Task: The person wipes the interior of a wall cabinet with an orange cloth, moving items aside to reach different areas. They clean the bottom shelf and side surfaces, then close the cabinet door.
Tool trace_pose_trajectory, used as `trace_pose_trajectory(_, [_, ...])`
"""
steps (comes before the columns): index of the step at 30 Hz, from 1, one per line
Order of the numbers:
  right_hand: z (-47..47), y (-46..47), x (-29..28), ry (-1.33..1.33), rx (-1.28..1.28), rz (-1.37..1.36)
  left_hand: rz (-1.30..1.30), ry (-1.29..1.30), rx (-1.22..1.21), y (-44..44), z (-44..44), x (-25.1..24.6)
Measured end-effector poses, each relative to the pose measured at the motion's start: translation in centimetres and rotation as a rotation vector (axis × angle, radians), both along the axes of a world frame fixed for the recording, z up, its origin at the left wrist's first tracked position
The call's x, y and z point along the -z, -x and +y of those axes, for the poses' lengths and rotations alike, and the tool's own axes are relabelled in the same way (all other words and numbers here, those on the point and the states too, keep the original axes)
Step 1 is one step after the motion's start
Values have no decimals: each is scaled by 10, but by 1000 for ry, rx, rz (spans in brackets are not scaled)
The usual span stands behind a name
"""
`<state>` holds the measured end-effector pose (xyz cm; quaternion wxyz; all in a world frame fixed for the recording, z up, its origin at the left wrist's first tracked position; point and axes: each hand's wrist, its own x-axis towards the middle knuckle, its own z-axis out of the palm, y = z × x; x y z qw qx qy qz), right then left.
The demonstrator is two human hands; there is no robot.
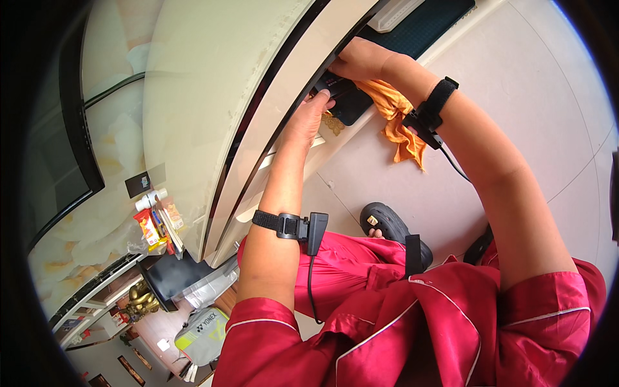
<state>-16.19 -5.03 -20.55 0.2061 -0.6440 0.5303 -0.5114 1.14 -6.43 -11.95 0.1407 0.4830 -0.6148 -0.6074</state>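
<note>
My left hand [309, 113] reaches under the overhanging edge of a cabinet top [290, 87]. Its thumb rests against a corner of a flat black box [330, 83] that bears small writing, with the fingers curled around its near side. My right hand [360, 60] is tucked below the same edge, just beyond the box, and its fingertips are hidden. An orange cloth [389, 101] emerges from beneath the right hand and drapes over the rim of the low shelf towards the floor. Whether the right fingers grip the cloth cannot be made out.
A white device [394, 14] stands on the dark shelf surface [425, 36]. Snack packets [150, 227] and a white bottle [151, 199] lie on the cabinet top. A Yonex bag [203, 334] is lower left. Black clogs [387, 222] are on the tiled floor [522, 106].
</note>
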Motion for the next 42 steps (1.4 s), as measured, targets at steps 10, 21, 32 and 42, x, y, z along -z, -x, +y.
trace_pose_trajectory(10, [-8,2,5,-58,-34,-30,-12,11,8,0,0,0])
trace_pose_trajectory(21, [-10,-4,0,-26,-60,-60,-28,26,6,3,2,-2])
trace_pose_trajectory(32, [-33,-2,11,-201,62,53,-24,34,-2,3,2,0])
trace_pose_trajectory(42, [-33,-20,3,-126,17,-18,-49,49,-21,1,0,4])
